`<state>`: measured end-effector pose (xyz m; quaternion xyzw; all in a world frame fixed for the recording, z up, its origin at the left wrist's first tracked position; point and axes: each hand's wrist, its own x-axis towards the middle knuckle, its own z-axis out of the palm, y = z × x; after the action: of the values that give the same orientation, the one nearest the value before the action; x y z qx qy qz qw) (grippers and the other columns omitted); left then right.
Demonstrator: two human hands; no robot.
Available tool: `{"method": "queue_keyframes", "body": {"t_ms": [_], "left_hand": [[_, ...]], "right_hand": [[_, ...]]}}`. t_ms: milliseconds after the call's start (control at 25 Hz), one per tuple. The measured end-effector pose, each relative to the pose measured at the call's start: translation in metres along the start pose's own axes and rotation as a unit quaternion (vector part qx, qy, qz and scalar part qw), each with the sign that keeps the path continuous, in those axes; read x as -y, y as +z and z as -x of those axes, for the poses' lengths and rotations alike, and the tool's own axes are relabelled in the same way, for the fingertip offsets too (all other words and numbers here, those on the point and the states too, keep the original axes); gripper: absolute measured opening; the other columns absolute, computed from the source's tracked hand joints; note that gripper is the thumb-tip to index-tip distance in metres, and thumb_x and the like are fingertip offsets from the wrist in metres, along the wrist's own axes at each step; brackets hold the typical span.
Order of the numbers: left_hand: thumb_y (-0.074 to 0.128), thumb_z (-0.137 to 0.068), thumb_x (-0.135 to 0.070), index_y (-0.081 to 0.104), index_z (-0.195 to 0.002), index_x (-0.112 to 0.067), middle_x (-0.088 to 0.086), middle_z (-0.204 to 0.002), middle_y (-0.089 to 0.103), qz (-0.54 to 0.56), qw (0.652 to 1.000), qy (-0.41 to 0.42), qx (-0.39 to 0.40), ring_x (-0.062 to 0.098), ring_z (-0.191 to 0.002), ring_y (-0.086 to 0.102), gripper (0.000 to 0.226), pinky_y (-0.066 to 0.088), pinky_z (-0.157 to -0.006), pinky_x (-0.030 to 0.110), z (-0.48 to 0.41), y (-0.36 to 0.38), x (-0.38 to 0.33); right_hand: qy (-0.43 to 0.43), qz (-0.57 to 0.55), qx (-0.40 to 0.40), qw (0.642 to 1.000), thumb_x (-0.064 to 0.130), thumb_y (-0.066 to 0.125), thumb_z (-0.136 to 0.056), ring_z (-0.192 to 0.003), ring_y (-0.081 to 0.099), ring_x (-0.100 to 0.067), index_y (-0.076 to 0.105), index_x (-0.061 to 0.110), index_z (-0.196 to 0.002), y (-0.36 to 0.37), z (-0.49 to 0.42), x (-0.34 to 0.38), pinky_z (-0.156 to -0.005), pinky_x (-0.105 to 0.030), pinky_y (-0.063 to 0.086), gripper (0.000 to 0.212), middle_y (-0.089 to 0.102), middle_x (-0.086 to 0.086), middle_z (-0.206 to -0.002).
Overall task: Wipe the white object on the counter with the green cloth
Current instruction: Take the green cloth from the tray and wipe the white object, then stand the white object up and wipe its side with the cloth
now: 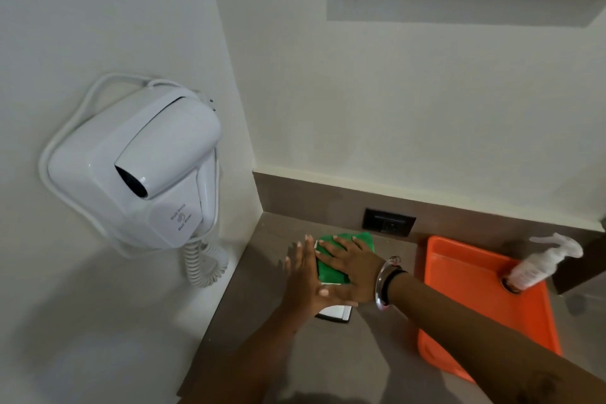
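R hand (pixel 352 275) lies flat w/ fingers (pixel 329 248) spread wide, pressing green cloth (pixel 331 267) onto white object (pixel 336 312), which sits on brown bench (pixel 344 357) near the far-left corner, mostly covered, only its near edge showing. L hand (pixel 303 279) open, fingers straight and together, set against the object's left side, gripping nothing. Right of hands: orange tray (pixel 465 275) w/ spray bottle (pixel 541 267) tipped on its far-right rim; wall hair dryer (pixel 147 167) at left, dark outlet (pixel 389 221) on backsplash.
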<state>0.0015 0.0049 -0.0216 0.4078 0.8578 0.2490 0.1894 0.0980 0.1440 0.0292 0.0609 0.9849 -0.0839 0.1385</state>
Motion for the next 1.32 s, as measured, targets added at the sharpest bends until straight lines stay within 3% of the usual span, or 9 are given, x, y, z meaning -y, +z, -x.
{"method": "queue_keyframes", "body": {"t_ms": [280,400,480,680,800,880,1000,1160,1320], "left_hand": [[0.08,-0.049,-0.082,-0.005,-0.163,-0.012,0.007,-0.174,0.001,-0.053,0.998,-0.016,0.023,0.03,-0.161,0.0,0.159,0.007,-0.128,0.06,-0.002,0.001,-0.005],[0.075,-0.041,-0.09,-0.006,-0.163,-0.013,0.008,-0.174,-0.002,-0.069,0.997,-0.026,0.037,0.032,-0.161,-0.003,0.165,0.004,-0.127,0.059,-0.001,-0.004,-0.002],[0.073,-0.036,-0.092,-0.012,-0.162,-0.012,0.01,-0.173,-0.013,-0.076,0.995,-0.023,0.063,0.032,-0.16,-0.013,0.172,-0.004,-0.126,0.059,0.0,-0.008,-0.002],[0.072,-0.041,-0.09,-0.021,-0.16,-0.013,0.009,-0.168,-0.029,-0.127,0.984,0.015,0.127,0.028,-0.157,-0.026,0.17,-0.01,-0.126,0.053,-0.025,-0.027,-0.013],[0.055,-0.078,-0.084,-0.011,-0.163,-0.016,0.004,-0.171,-0.021,-0.15,0.977,0.03,0.149,0.023,-0.16,-0.018,0.127,-0.006,-0.128,0.051,-0.044,-0.023,-0.032],[0.014,-0.091,-0.082,0.001,-0.164,-0.017,0.006,-0.174,-0.009,-0.192,0.97,0.028,0.149,0.026,-0.161,-0.009,0.099,0.0,-0.13,0.055,-0.046,-0.014,-0.037],[-0.047,-0.05,-0.081,0.006,-0.164,-0.018,0.012,-0.173,-0.004,-0.282,0.947,0.036,0.15,0.032,-0.161,-0.002,0.141,0.01,-0.127,0.058,-0.05,-0.007,-0.036],[0.001,-0.086,-0.073,0.016,-0.163,-0.016,0.008,-0.173,0.008,-0.206,0.969,0.024,0.132,0.03,-0.161,0.004,0.097,0.006,-0.127,0.058,-0.051,-0.007,-0.034],[0.01,-0.103,-0.045,0.01,-0.163,-0.02,0.015,-0.173,-0.005,-0.371,0.911,0.045,0.174,0.038,-0.16,-0.002,0.066,0.016,-0.124,0.065,-0.052,0.001,-0.026]], "right_hand": [[-0.049,0.026,-0.045,0.997,0.062,0.049,-0.079,-0.147,0.026,-0.025,0.033,0.033,-0.149,0.005,0.04,-0.016,-0.119,-0.05,0.024,0.078,0.029,0.004,-0.162],[-0.018,-0.169,-0.061,0.984,0.041,0.055,-0.085,-0.141,0.04,-0.019,0.047,0.029,-0.143,0.012,0.059,-0.023,-0.121,-0.034,0.025,0.06,0.045,0.001,-0.154],[0.08,-0.471,-0.076,0.875,0.028,0.063,-0.089,-0.119,0.064,-0.014,0.065,0.025,-0.126,0.016,0.08,-0.036,-0.112,-0.04,0.043,0.037,0.066,0.0,-0.133],[0.313,-0.834,-0.194,0.411,0.012,0.053,-0.095,-0.074,0.076,-0.028,0.067,-0.002,-0.111,0.053,0.101,-0.064,-0.077,-0.041,0.056,0.026,0.076,-0.019,-0.094],[0.357,-0.868,-0.203,0.28,0.015,0.048,-0.095,-0.06,0.076,-0.025,0.07,0.005,-0.092,0.069,0.085,-0.061,-0.067,-0.04,0.053,0.024,0.079,-0.012,-0.069],[0.381,-0.863,-0.188,0.273,0.014,0.05,-0.094,-0.062,0.076,-0.026,0.069,0.005,-0.091,0.078,0.066,-0.047,-0.068,-0.04,0.055,0.022,0.079,-0.012,-0.07],[0.379,-0.863,-0.173,0.286,0.017,0.056,-0.094,-0.108,0.067,-0.036,0.065,-0.001,-0.118,0.086,0.032,-0.023,-0.101,-0.052,0.049,0.031,0.069,-0.022,-0.119],[0.323,-0.879,-0.169,0.309,0.033,0.068,-0.086,-0.115,0.063,-0.034,0.068,0.007,-0.119,0.073,0.013,-0.006,-0.107,-0.046,0.045,0.042,0.068,-0.016,-0.125],[0.325,-0.858,-0.178,0.355,0.051,0.077,-0.068,-0.11,0.066,-0.035,0.071,0.013,-0.114,0.052,0.024,-0.002,-0.106,-0.051,0.047,0.06,0.072,-0.015,-0.117]]}}
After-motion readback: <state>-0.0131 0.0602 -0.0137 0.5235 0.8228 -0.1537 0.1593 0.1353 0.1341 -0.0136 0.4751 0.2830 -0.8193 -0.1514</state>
